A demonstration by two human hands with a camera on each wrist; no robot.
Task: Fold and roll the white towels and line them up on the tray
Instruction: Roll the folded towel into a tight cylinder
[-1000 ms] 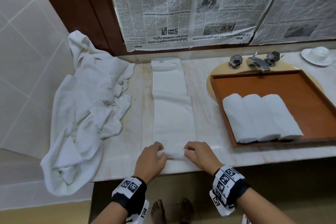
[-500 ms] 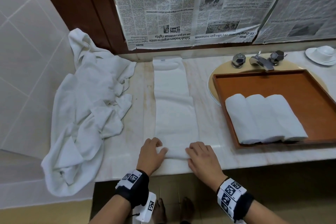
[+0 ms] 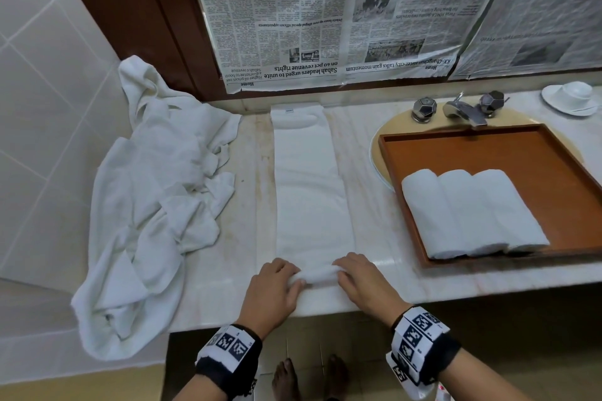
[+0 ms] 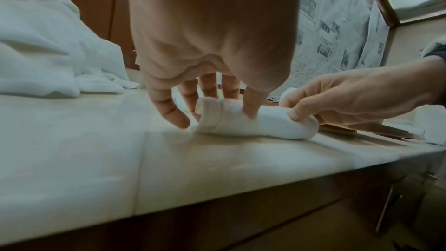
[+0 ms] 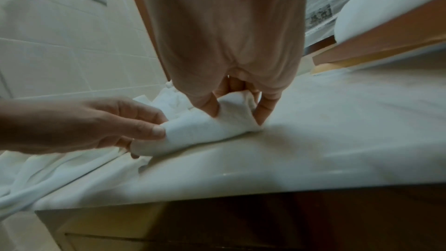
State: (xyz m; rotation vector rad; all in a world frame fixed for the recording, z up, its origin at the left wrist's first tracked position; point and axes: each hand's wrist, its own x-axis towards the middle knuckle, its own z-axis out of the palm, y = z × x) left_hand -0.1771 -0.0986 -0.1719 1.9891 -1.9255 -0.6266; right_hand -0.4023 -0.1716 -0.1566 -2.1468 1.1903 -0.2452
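A white towel (image 3: 309, 192), folded into a long strip, lies on the marble counter and runs from the back wall toward me. Its near end is curled into a small roll (image 3: 317, 275) (image 4: 255, 123) (image 5: 205, 129). My left hand (image 3: 277, 283) (image 4: 193, 102) grips the roll's left end, thumb in front and fingers over the top. At the roll's other end my right hand (image 3: 361, 280) (image 5: 239, 102) holds it the same way. Three rolled white towels (image 3: 472, 212) lie side by side in the brown tray (image 3: 553, 156).
A heap of loose white towels (image 3: 153, 205) covers the counter's left end and hangs over its front edge. The tray sits over the sink, with the tap (image 3: 462, 109) behind it and a white cup and saucer (image 3: 570, 98) at the far right. Newspaper covers the mirror.
Both hands have moved a little away from me along the strip. The rolled end has grown slightly thicker under them.
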